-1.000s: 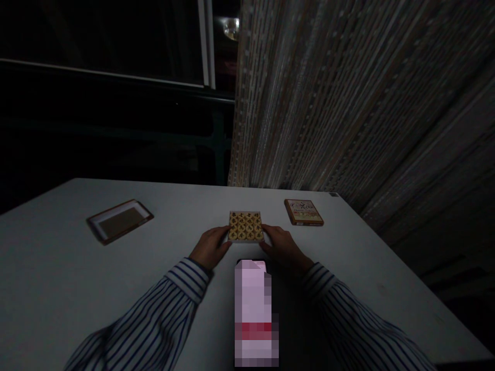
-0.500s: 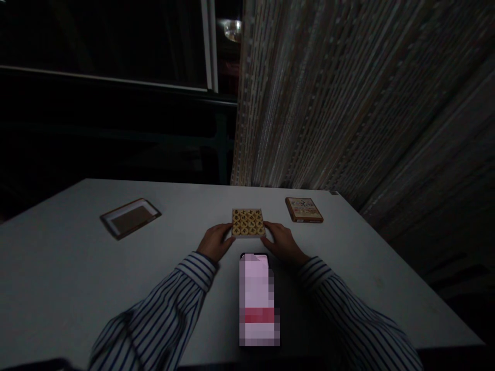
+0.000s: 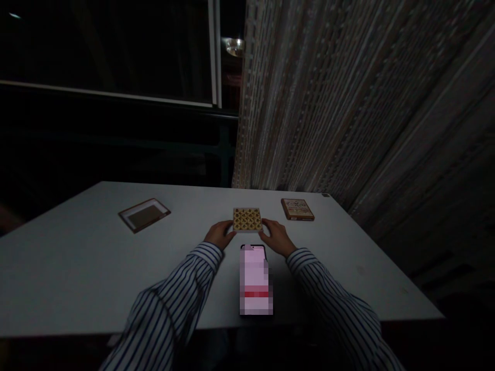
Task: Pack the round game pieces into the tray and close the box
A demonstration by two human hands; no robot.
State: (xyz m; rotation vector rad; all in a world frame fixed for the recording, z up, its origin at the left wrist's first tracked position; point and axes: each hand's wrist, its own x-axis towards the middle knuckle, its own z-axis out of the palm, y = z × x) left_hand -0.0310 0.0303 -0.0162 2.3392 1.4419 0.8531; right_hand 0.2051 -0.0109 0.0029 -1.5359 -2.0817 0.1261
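Only the view had shifted, taking in more of the near edge of the table (image 3: 77, 278). The left hand (image 3: 219, 235) and right hand (image 3: 279, 238) grasped opposite sides of the box (image 3: 247, 231) of round pieces (image 3: 247, 219), just beyond the phone (image 3: 256, 275).

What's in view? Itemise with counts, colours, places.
Table: one, white, lower half
Tray: one, pale, table's middle
Round pieces: count unclear, tan, in tray
Phone: one, black, pink screen, table's front
Open box: one, brown, table's left
Patterned box: one, brown and cream, table's right
Curtain: one, grey, behind table
Window frame: one, pale, upper left
Bright spot: one, whitish, beside curtain
Sleeves: two, white with blue stripes, both forearms
Left hand: one, bare, at tray's left side
Right hand: one, bare, at tray's right side
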